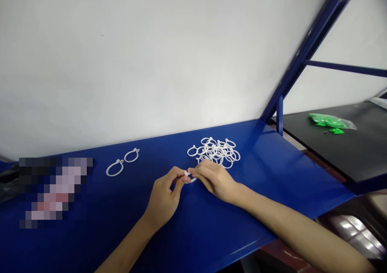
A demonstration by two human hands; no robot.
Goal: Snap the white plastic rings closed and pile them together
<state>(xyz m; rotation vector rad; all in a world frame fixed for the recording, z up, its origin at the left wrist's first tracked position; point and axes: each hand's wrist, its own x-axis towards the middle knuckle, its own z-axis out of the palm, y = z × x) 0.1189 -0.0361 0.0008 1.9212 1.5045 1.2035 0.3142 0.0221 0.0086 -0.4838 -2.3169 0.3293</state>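
Between my two hands is a white plastic ring (191, 180), which looks like a curtain ring and is partly hidden by my fingers. My left hand (165, 194) pinches it at a small white knob, thumb against forefinger. From the other side, the fingers of my right hand (218, 179) close on the same ring. Just beyond my right hand lies a loose pile of several similar white rings (216, 151). Two more rings, a nearer one (115, 169) and a farther one (132, 156), lie apart on the left, each with a small loop and knob.
The blue shelf (121, 220) runs along a white wall (169, 59). A pixelated item (60, 188) lies at its left end. Blue metal posts (298, 61) rise on the right; beyond them a green-filled plastic bag (328, 121) rests on a black surface (317, 152).
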